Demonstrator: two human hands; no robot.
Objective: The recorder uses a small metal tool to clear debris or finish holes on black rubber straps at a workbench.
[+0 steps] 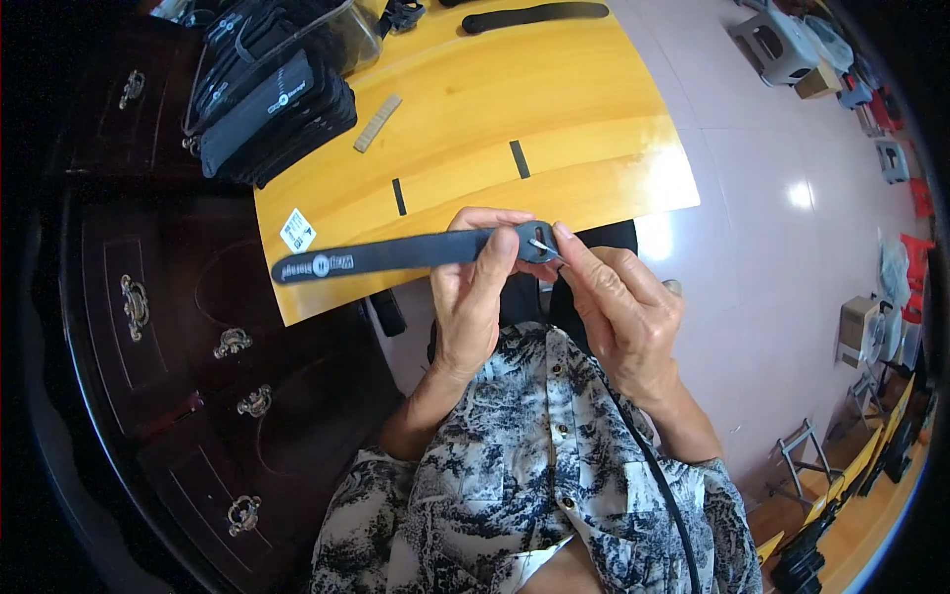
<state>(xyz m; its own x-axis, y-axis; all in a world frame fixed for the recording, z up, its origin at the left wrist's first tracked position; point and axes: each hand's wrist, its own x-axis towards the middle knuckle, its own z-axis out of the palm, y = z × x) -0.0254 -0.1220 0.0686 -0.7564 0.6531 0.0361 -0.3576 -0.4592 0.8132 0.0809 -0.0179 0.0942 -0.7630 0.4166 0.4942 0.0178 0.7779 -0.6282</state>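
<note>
While pinched level above wooden table [594, 109] edge: dark strap [396, 255], left hand [475, 297] fingers clamped steadying; right hand [618, 307] fingertips together on slotted end.

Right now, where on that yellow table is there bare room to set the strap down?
The table is bare between the two black tape marks and the far strap. It is crowded at the far left, by the stack of black straps and small grey bar.

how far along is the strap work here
Done, apparently: a stack of black straps lies at the table's far left. In hand: the left hand holds one black strap while the right hand works its slotted end. Left: another strap lies apart.
</note>
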